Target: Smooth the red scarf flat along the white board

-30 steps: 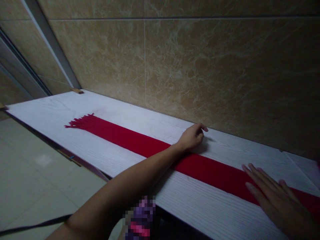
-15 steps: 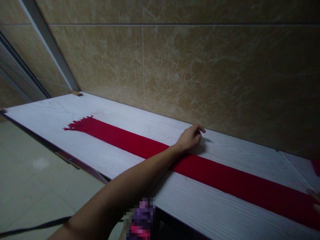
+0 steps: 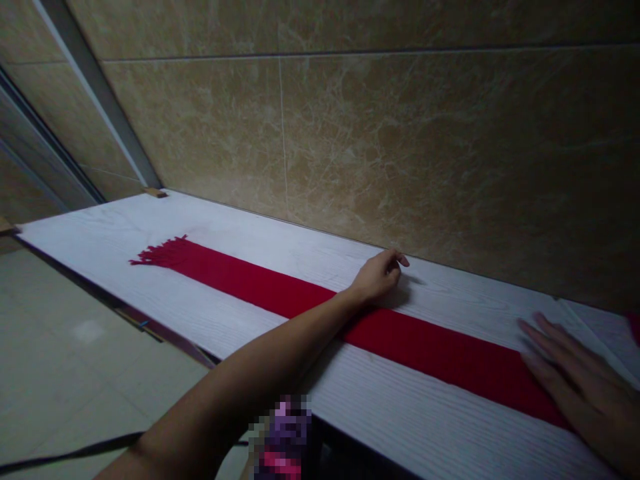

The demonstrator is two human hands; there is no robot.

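A long red scarf [image 3: 260, 283] with a fringed end at the far left lies flat along a white wood-grain table [image 3: 110, 230]. My left hand [image 3: 379, 275] rests at the scarf's far edge near the middle, fingers loosely curled, fingertips on the tabletop. My right hand [image 3: 575, 373] lies flat, fingers spread, on the scarf at the lower right, partly cut by the frame edge.
A beige marble-tiled wall [image 3: 400, 147] runs right behind the table. A metal door frame [image 3: 90, 100] stands at the far left. A small wooden block [image 3: 154, 193] sits at the table's back corner. Tiled floor [image 3: 60, 360] and a dark strap lie lower left.
My right hand slid off to the right and almost out of view, then came back flat onto the scarf. My left hand stayed put.
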